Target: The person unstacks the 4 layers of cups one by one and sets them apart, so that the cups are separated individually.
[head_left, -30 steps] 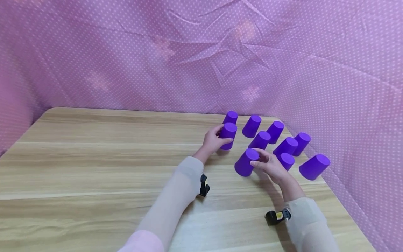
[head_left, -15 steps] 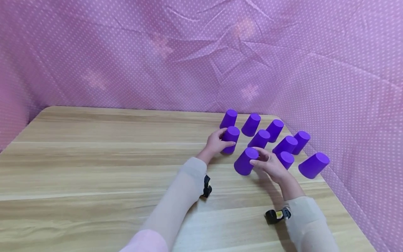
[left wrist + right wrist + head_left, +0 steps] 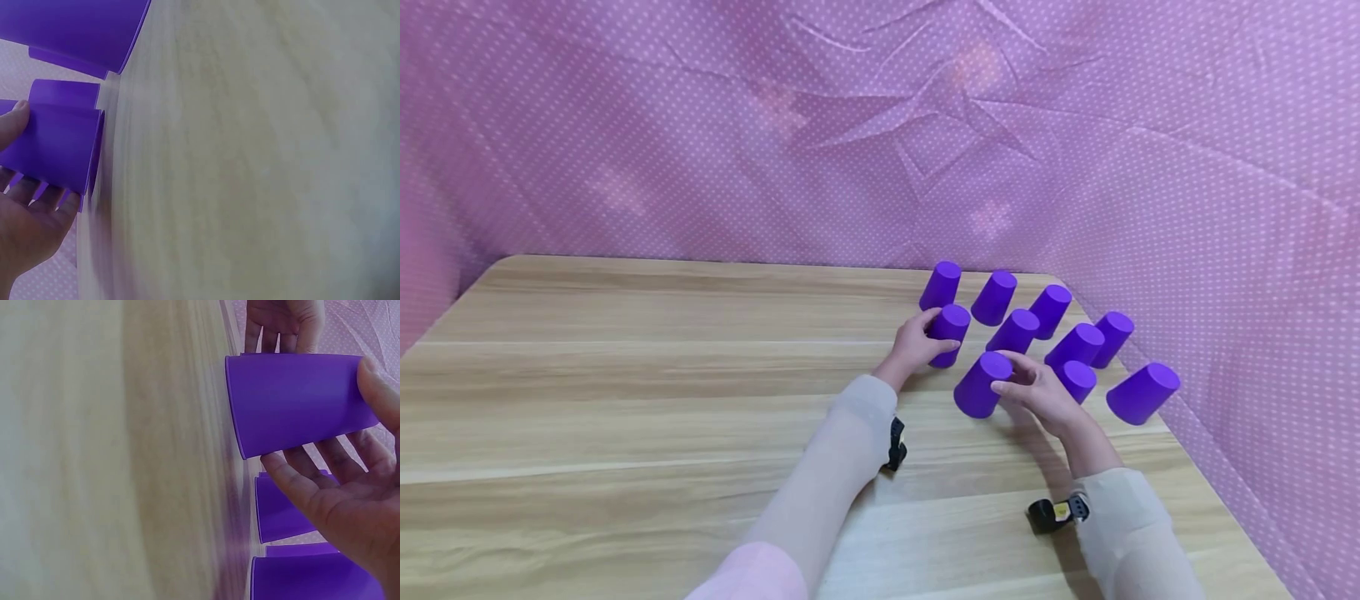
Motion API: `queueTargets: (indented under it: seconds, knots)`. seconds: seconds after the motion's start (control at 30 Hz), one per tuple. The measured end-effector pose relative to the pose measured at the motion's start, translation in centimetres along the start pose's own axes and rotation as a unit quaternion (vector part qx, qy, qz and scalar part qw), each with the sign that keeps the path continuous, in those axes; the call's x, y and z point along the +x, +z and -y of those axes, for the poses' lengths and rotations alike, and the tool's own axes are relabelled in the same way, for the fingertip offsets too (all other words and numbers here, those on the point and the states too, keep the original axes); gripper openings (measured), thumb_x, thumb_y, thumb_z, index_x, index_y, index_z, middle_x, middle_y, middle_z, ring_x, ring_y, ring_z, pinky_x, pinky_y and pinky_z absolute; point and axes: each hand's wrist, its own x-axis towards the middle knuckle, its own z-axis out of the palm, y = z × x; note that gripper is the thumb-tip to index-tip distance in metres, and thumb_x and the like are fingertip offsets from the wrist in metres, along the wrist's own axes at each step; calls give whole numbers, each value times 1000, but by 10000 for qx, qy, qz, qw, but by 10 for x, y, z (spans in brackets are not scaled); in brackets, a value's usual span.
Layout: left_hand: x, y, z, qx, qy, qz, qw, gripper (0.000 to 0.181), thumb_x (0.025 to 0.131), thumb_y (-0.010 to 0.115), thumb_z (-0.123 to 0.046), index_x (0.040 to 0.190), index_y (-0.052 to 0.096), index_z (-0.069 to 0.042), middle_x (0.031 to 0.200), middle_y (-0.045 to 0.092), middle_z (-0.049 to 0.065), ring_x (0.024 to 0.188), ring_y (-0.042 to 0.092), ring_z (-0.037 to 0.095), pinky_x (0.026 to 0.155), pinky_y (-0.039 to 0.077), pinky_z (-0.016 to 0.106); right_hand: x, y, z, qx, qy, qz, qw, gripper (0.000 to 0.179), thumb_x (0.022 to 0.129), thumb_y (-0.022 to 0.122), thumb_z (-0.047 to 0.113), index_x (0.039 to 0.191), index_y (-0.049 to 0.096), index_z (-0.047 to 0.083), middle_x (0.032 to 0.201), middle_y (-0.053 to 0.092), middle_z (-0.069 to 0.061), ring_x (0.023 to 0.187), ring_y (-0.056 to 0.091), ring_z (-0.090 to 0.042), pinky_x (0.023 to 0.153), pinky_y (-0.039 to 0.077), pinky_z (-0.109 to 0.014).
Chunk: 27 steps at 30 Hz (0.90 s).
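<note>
In the head view, my left hand point(image 3: 916, 343) grips an upside-down purple cup point(image 3: 951, 335) from its left side, thumb in front and fingers behind. Nearer the front, my right hand point(image 3: 1043, 395) holds a second purple cup point(image 3: 981, 388) from the right, also mouth down. The left wrist view has the thumb across the cup wall point(image 3: 53, 144) and fingertips beneath it, the rim close to the tabletop. From the right wrist, the held cup point(image 3: 294, 403) shows its rim close to the wood, with thumb near its base and fingers along the other side.
Several more upturned purple cups stand behind and to the right, among them a back-left one point(image 3: 941, 286), a middle one point(image 3: 1015, 332) and a far-right one point(image 3: 1142, 394). The wooden table point(image 3: 662, 400) ends at a pink dotted cloth point(image 3: 850, 167) at back and right.
My left hand has brought its cup slightly right and toward me, away from the back-left cup, mostly in the first half second. My right hand and its cup have stayed in place.
</note>
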Motion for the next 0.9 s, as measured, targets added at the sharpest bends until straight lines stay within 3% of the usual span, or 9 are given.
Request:
queueTargets:
  seconds: [0.13,0.47,0.9]
  knots:
    - [-4,0,-5,91,-204,31,9997,60,71,71,-13,124,44,-4,119,50,12,108,46,21,92,35,28,0,0,0,-46,-19,18,10000,49,77,64,8,121,44,-1,97,55,-2,83,52,-12,73,48,-31]
    - [-6,-1,-7,179,-330,140,9992,62,73,69,-11,128,40,-6,122,47,12,111,43,23,91,36,28,-2,-1,2,-131,23,-22,9999,50,78,63,8,123,42,-1,99,54,-1,84,52,-12,75,47,-33]
    - [-5,-1,-4,250,-285,131,9992,61,73,68,-9,127,41,-5,121,47,13,110,44,25,91,36,29,-2,-1,3,68,91,-6,9999,49,77,64,8,122,44,4,100,54,-1,85,52,-12,74,47,-29]
